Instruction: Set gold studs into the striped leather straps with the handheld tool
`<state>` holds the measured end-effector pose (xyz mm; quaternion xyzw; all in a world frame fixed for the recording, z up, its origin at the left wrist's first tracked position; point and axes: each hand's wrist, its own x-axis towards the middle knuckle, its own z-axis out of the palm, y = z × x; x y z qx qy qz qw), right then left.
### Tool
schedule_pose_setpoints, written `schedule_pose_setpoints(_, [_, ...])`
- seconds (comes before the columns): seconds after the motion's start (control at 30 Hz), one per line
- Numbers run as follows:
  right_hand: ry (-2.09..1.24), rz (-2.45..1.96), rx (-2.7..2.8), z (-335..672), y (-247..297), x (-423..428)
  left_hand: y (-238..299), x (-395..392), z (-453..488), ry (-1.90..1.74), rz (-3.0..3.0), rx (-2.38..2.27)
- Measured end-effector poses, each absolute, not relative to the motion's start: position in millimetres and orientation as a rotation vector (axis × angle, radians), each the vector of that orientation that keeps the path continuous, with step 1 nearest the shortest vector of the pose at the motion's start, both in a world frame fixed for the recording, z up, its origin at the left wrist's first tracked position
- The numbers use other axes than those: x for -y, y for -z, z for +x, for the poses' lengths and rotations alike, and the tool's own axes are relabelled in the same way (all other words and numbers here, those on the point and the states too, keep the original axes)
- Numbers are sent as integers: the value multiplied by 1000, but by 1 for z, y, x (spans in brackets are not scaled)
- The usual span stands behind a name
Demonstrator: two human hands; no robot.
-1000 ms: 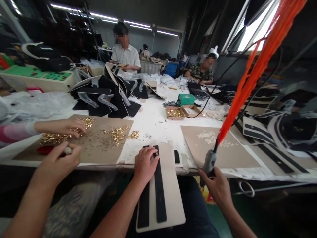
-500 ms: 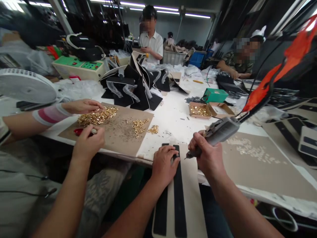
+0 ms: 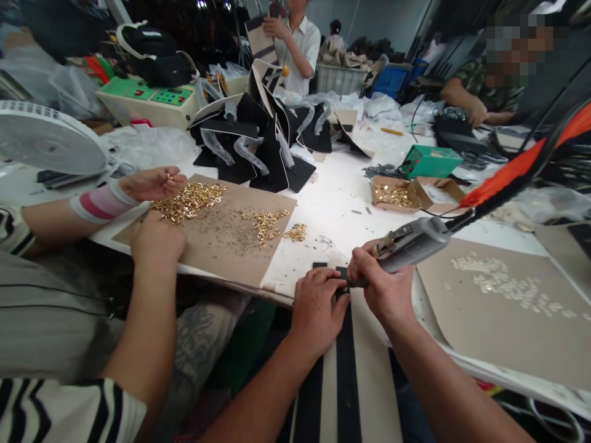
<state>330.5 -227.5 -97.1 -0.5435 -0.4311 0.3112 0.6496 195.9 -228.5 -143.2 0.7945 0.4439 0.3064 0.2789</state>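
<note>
My right hand [image 3: 385, 292] is wrapped round a grey power screwdriver [image 3: 418, 243], which slants down to the left. Its tip is at the far end of a beige panel [image 3: 376, 375] with black strips [image 3: 348, 381], close to my left fingertips; contact is hard to make out. My left hand [image 3: 318, 307] lies over that same end, thumb and forefinger closing beside a strip. Whatever small piece is between them is mostly hidden. The panel's near part extends down over my lap.
Left, a co-worker's hands [image 3: 159, 184] work by a pile of gold-coloured metal fittings [image 3: 194, 200] on brown board. Small boxes of metal parts [image 3: 394, 194] and a green box [image 3: 429, 161] stand ahead. Pale small pieces [image 3: 508, 283] lie right. Black-and-beige panels [image 3: 258, 147] are heaped at the back.
The screwdriver tip has come left and down to the panel's end by my left fingers. The co-worker's far hand has lifted a small gold piece. The view has shifted somewhat.
</note>
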Motion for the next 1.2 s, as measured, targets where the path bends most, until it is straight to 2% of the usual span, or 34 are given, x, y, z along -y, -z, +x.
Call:
schedule_pose_setpoints(0.5, [-752,-1271,1327,327,95,227,144,235,194,-859,2084,-1196])
schedule_pose_setpoints(0.77, [-775,-1303,1241,325,101,229,149,240,192,-905,2080,-1207])
schedule_pose_setpoints(0.97, [-827,-1281,1149,326,84,228,143,237,194,-869,2100,-1228])
schedule_pose_setpoints(1.2, [-561,-1291,957,363,54,292,138,234,193,-885,2085,-1208])
